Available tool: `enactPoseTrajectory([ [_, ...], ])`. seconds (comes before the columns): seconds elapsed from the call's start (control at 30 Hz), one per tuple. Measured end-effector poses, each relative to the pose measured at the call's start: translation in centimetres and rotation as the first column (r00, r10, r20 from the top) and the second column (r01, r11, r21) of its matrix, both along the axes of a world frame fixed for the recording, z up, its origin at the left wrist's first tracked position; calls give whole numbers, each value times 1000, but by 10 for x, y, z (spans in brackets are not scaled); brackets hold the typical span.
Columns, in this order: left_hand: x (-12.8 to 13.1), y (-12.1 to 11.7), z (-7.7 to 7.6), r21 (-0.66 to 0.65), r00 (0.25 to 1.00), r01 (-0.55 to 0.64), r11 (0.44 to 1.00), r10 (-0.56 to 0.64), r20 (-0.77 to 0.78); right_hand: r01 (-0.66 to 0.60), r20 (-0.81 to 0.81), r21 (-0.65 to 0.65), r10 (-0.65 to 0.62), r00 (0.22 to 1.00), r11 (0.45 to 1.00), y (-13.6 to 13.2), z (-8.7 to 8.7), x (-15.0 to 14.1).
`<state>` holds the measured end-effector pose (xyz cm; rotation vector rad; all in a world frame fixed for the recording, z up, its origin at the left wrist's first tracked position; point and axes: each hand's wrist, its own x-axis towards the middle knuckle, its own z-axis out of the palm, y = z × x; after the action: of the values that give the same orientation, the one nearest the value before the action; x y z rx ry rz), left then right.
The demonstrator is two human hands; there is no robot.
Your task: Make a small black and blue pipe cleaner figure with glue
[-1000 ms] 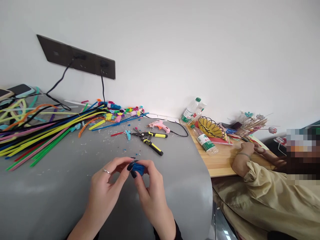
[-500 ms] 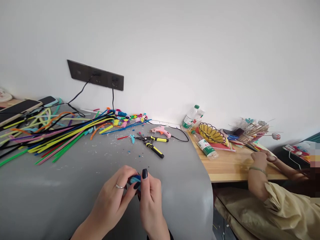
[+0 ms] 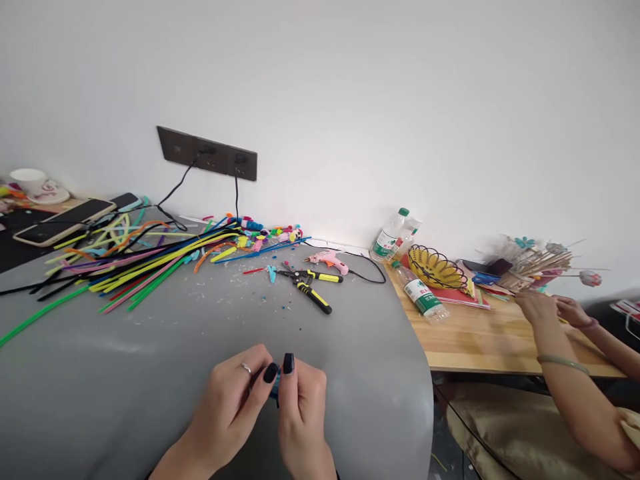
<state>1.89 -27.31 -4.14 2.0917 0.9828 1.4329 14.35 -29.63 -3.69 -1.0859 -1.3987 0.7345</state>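
Observation:
My left hand (image 3: 231,405) and my right hand (image 3: 301,404) are pressed together low over the grey table (image 3: 125,373), fingers closed. Between the fingertips they pinch a small blue fuzzy piece (image 3: 275,389), mostly hidden by the fingers. A ring sits on my left hand. Yellow-handled pliers (image 3: 309,288) and a pink glue gun (image 3: 326,261) lie further back on the table, well beyond my hands.
A spread of coloured pipe cleaners (image 3: 135,263) covers the left rear of the table, with phones (image 3: 65,220) beyond. A wooden table (image 3: 480,333) on the right carries bottles (image 3: 421,293), a yellow basket (image 3: 436,268) and sticks; another person's hands (image 3: 543,307) work there.
My view has swung left and up, so my hands sit lower in frame. My fingers have closed further around the blue piece. The other person's arms moved right.

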Motion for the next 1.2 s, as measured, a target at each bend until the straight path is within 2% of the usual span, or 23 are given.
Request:
enactPoseTrajectory([
  [0.13, 0, 7, 9, 16, 1000, 11, 1000, -11, -12, -7, -9, 4, 7, 1000, 1000, 6, 2, -2],
  [0.3, 7, 25, 15, 54, 999, -39, 998, 40, -20, 96, -19, -7, -96, 995, 995, 24, -2, -7],
  [0.4, 10, 36, 10, 65, 995, -93, 994, 94, -17, 151, -2, 21, -151, 989, 988, 38, -7, -8],
  [0.53, 10, 48, -3, 39, 989, -147, 988, 148, -15, 147, 25, 53, -148, 989, 988, 56, -16, -11],
  [0.73, 8, 61, -14, -90, 985, -164, 982, 167, 35, 162, 16, 52, -163, 986, 985, 74, -31, -16],
  [0.9, 6, 76, -9, -98, 987, -126, 987, 134, 83, 112, -31, -38, -113, 993, 993, 81, -32, -14],
  [1.03, 3, 89, -1, -75, 993, -93, 993, 98, 66, -34, -96, -218, 13, 995, 975, 84, -25, -5],
  [1.1, -3, 95, 1, -102, 997, -62, 993, 66, 38, -91, -96, -276, 66, 993, 957, 86, -19, 1],
  [1.17, -15, 104, 4, -163, 995, -99, 982, 101, 5, -97, -52, -315, 85, 995, 944, 91, -13, 9],
  [1.2, -24, 110, 7, -186, 987, -162, 969, 163, -14, -80, -12, -330, 81, 997, 940, 94, -10, 13],
])
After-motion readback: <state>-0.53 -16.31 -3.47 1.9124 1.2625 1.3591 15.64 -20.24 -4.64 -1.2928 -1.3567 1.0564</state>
